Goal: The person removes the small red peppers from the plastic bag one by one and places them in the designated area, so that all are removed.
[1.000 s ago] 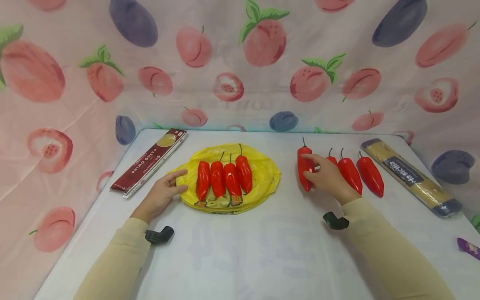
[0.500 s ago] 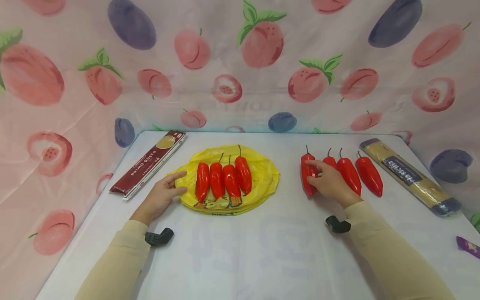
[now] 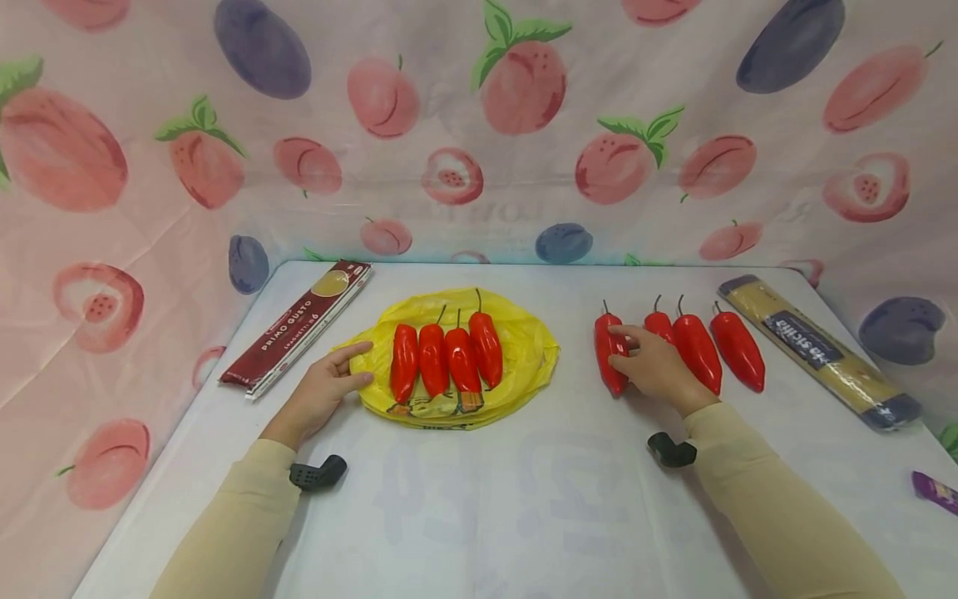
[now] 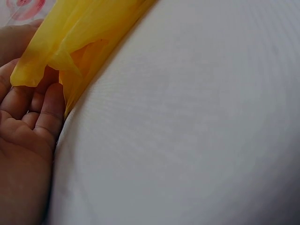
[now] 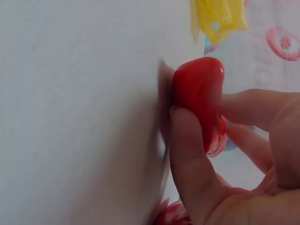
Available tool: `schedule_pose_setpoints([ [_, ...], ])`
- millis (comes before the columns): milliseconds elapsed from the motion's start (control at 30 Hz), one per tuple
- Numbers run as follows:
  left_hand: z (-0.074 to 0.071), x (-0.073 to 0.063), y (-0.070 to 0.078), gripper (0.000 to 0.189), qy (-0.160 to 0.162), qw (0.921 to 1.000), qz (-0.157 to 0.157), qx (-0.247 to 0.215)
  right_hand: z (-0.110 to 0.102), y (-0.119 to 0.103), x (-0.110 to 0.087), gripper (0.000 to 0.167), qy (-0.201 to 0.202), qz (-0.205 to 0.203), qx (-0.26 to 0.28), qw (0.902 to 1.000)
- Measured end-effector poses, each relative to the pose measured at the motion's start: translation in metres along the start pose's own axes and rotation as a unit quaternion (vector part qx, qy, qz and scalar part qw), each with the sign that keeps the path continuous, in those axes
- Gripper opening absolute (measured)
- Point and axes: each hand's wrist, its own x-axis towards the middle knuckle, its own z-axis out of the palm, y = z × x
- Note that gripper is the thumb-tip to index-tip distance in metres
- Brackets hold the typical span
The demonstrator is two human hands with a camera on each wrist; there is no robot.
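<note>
My right hand (image 3: 659,366) pinches a red chili pepper (image 3: 608,353) between thumb and fingers, at the left of a row with several red peppers. In the right wrist view the thumb (image 5: 192,159) presses one side of that chili pepper (image 5: 199,86), close to the white surface. My left hand (image 3: 318,391) rests at the left edge of a flattened yellow plastic bag (image 3: 531,358), thumb and fingers apart. On the bag lie several red peppers (image 3: 449,362), side by side. The left wrist view shows a bag fold (image 4: 75,47) over part of the fingers (image 4: 49,110).
Behind the left hand lies a dark red spaghetti packet (image 3: 295,333). A long pasta packet (image 3: 819,353) lies slanted at the right, beyond the peppers (image 3: 737,349). A purple wrapper (image 3: 935,492) is at the right edge. Fruit-print cloth (image 3: 456,100) stands behind the white table (image 3: 516,507).
The right hand has brought its chili pepper down and slightly nearer to me, beside the other peppers. The left hand and the peppers on the bag have stayed in place.
</note>
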Motion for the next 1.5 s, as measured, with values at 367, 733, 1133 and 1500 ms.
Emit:
schedule_pose_setpoints([
  [367,0.001,0.000,-0.001,0.063,0.001,1.0000,0.004,-0.003,0.004,-0.002,0.003,0.073,0.005,0.008,-0.001,1.0000],
  [733,0.001,0.001,-0.001,0.062,-0.004,1.0000,0.000,-0.006,-0.001,-0.005,0.003,0.077,0.027,-0.007,-0.003,0.9996],
  [1133,0.001,0.001,-0.001,0.063,-0.003,1.0000,0.000,-0.003,-0.012,-0.030,-0.003,0.073,0.057,-0.050,-0.021,0.9969],
  [1500,0.001,0.001,0.000,0.062,0.003,1.0000,-0.005,-0.008,0.008,-0.059,-0.003,0.068,0.056,-0.100,-0.025,0.9931],
])
